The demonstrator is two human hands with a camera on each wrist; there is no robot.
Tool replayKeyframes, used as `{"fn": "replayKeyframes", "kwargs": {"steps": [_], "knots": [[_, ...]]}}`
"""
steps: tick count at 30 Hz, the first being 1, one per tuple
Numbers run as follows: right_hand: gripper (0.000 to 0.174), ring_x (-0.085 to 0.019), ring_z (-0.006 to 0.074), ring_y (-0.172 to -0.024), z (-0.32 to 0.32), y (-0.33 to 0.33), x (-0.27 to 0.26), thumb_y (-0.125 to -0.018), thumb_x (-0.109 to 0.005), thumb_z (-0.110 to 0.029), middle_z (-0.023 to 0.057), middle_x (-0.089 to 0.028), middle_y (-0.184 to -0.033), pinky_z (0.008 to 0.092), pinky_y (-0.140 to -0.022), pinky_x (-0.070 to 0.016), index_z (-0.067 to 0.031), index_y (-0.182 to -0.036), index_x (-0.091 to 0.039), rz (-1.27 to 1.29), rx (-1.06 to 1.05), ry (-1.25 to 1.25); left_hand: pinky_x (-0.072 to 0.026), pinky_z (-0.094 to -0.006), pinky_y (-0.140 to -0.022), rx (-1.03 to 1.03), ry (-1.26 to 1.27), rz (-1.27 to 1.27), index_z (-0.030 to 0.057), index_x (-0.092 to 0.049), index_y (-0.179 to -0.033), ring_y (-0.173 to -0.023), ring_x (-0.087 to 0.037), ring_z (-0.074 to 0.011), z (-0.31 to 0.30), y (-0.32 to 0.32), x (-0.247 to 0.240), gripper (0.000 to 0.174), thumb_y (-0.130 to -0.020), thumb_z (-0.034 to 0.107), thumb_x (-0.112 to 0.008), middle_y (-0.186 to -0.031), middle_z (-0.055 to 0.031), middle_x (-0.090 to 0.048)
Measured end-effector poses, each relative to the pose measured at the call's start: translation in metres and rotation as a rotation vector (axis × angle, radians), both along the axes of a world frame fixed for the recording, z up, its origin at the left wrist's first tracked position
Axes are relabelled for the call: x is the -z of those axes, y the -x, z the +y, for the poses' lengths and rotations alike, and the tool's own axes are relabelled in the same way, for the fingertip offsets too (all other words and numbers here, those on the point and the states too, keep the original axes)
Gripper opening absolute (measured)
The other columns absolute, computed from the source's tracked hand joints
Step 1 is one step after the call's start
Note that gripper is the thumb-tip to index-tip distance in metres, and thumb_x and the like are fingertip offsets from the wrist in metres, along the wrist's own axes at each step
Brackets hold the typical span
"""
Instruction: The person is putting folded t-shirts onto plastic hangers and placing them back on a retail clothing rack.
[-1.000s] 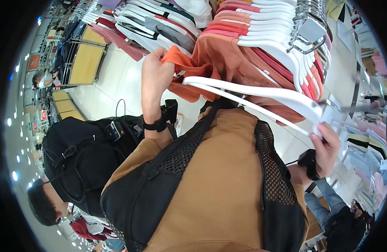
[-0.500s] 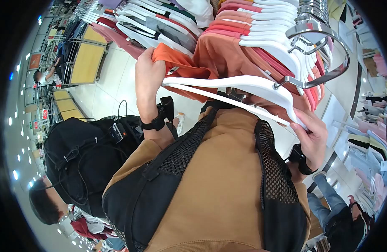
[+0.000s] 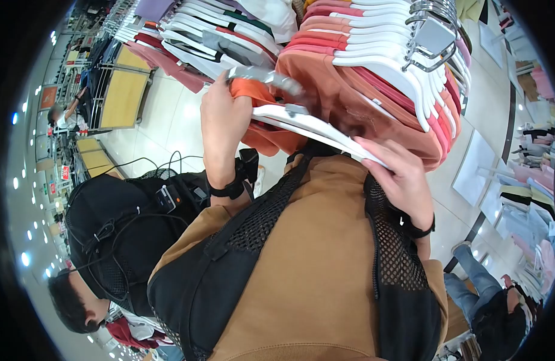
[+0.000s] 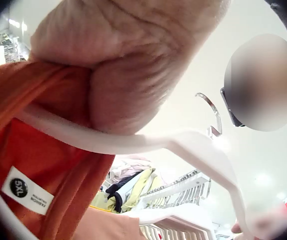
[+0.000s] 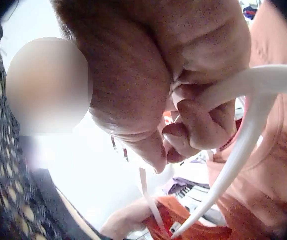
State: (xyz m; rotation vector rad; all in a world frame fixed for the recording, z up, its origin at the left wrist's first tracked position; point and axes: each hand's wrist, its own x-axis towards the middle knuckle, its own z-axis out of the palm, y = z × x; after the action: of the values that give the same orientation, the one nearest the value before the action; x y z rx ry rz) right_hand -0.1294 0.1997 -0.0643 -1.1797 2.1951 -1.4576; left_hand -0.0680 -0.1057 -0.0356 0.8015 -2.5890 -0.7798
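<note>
My left hand grips the neckline of an orange shirt, whose white size label shows in the left wrist view. A white hanger lies partly inside that neckline, one arm in the fabric. The fingers of my right hand are curled round the hanger's other end, as the right wrist view also shows with the hanger passing from the hand. Its metal hook is blurred, above the shirt near my left hand.
Ahead, coral and red shirts hang closely on white hangers along a rail. White and grey garments hang to the left. A person with a black backpack stands close at left, and another person in jeans is at lower right.
My right hand has moved left and slightly up with the hanger end, towards my left hand. The hook has swung left, from over the rail to near the orange shirt.
</note>
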Motion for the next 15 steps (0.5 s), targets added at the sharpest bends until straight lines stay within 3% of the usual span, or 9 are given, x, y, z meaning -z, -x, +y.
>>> {"fn": "replayKeyframes", "kwargs": {"steps": [3,4,5,8,15], "knots": [[0.038,-0.051,0.0252,-0.067,-0.013,-0.002,0.008,-0.091,-0.066,-0.004,0.0104,-0.052,-0.077,0.037,-0.063,-0.0446,-0.0092,-0.128,-0.065,-0.032,-0.016,0.024,-0.052,-0.0408,-0.073,0.003,-0.101,0.132,-0.0034,-0.063,-0.102,-0.08,-0.066,-0.0427,0.004,-0.001,0.004,0.025,-0.081,0.002,-0.049,-0.081,-0.0261,-0.067],[0.038,-0.052,0.0257,-0.067,-0.015,0.0,0.011,-0.091,-0.065,-0.005,0.0106,-0.052,-0.077,0.0375,-0.064,-0.0448,-0.0093,-0.129,-0.064,-0.02,-0.019,0.054,-0.0527,-0.0381,-0.072,0.031,-0.074,0.191,-0.0049,-0.062,-0.102,-0.079,-0.069,-0.0357,0.003,-0.003,0.005,0.025,-0.081,-0.002,-0.048,-0.082,-0.0226,-0.069],[0.038,-0.052,0.0257,-0.067,-0.017,0.0,0.013,-0.091,-0.065,-0.005,0.0106,-0.052,-0.077,0.0375,-0.064,-0.0448,-0.0093,-0.129,-0.064,-0.018,-0.017,0.056,-0.0527,-0.0381,-0.072,0.033,-0.073,0.193,-0.0049,-0.062,-0.102,-0.079,-0.069,-0.0357,0.007,-0.003,0.002,0.025,-0.081,-0.002,-0.048,-0.082,-0.0226,-0.069],[0.04,-0.052,0.0266,-0.067,-0.022,0.001,0.018,-0.092,-0.065,-0.005,0.0111,-0.052,-0.078,0.0384,-0.064,-0.0452,-0.0093,-0.131,-0.062,0.013,-0.013,0.072,-0.0526,-0.0286,-0.068,0.105,-0.326,0.215,-0.006,-0.06,-0.103,-0.078,-0.066,-0.0142,0.018,-0.006,-0.006,0.019,-0.089,-0.002,-0.049,-0.079,-0.0122,-0.068],[0.04,-0.054,0.0285,-0.069,-0.034,0.001,0.032,-0.092,-0.064,-0.005,0.0126,-0.055,-0.08,0.038,-0.065,-0.0471,-0.0071,-0.132,-0.061,0.041,-0.032,0.082,-0.0525,-0.0271,-0.069,0.186,-0.354,0.384,-0.0044,-0.059,-0.11,-0.081,-0.064,-0.0135,0.045,-0.01,-0.022,0.02,-0.092,-0.004,-0.052,-0.089,-0.0094,-0.067]]}}
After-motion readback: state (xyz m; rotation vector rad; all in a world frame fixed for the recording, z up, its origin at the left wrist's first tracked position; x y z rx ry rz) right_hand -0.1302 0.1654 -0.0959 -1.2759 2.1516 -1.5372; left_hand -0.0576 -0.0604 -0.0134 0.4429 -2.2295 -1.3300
